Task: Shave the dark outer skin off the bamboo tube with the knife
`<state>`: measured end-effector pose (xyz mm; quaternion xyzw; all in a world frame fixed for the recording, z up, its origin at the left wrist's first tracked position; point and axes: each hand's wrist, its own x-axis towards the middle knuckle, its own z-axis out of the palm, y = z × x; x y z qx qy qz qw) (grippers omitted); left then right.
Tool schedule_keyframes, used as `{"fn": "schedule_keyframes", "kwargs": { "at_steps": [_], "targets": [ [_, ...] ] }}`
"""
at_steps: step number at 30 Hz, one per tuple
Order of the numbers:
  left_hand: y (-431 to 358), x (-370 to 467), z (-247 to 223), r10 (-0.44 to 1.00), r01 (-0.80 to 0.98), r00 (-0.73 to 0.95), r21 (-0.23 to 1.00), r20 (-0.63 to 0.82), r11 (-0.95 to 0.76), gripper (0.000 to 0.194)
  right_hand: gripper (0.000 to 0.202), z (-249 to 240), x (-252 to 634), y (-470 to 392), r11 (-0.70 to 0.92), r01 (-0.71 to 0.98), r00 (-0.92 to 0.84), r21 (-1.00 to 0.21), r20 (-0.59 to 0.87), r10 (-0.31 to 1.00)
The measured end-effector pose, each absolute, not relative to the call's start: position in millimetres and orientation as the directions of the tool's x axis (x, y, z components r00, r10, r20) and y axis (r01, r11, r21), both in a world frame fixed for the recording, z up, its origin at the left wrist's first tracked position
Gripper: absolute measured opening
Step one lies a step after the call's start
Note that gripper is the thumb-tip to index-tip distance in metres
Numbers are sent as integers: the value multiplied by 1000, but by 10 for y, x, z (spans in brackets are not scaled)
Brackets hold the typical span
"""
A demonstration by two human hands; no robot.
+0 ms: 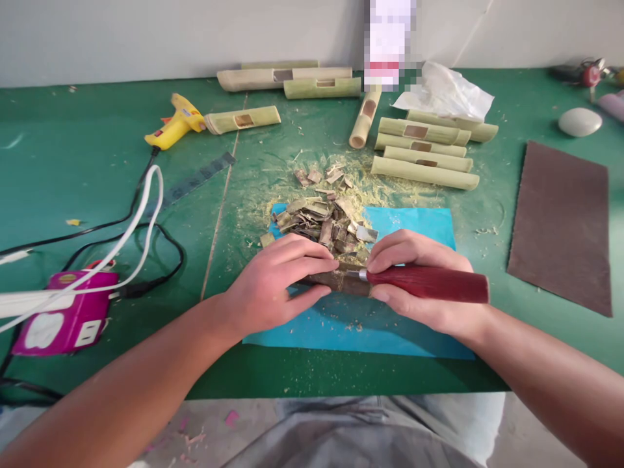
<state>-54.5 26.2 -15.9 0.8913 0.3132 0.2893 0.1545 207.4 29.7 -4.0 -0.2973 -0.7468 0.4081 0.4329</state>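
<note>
A dark brown piece of bamboo (336, 280) lies crosswise over a blue sheet (414, 328). My left hand (283, 279) grips its left part, thumb on the near side and fingers on the far side. In my right hand (419, 260) is a carving tool with a thick red handle (439, 284) and a metal collar. Its thin tip points left and meets the bamboo between my hands; the exact blade shape is too small to tell. My right fingers also appear to touch the bamboo's right part, which they largely hide. Just beyond sits a heap of bamboo chips (326, 224).
Several notched pale bamboo tubes (424, 170) lie at back right, others (322, 88) along the wall. A yellow glue gun (175, 123), cables and a magenta power strip (80, 315) occupy the left. Brown sandpaper (560, 227) and a white oval object (580, 121) are right.
</note>
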Motion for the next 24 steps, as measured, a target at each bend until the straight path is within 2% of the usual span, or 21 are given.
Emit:
{"fn": "schedule_keyframes", "kwargs": {
  "at_steps": [5,9,11,15,21,24],
  "targets": [
    [262,-536,-177,645,466,638,456,422,-758,18,15,-22,2052,298,520,107,-457,-848,422,783],
    [264,-543,-192,641,461,644,456,419,-761,18,17,34,2059,254,558,199,-427,-805,442,789],
    [263,-547,-188,641,461,645,457,417,-761,18,19,21,2077,214,551,231,-352,-802,459,816],
    [259,-552,-174,652,470,641,464,405,-750,18,15,-48,2095,176,508,185,-141,-841,489,861],
    [259,-563,-173,658,476,639,467,398,-745,19,10,-7,2063,234,498,176,-371,-849,411,832],
    [266,-558,-166,652,471,639,462,408,-751,18,10,-1,2060,254,495,153,-387,-856,408,827]
  ]
}}
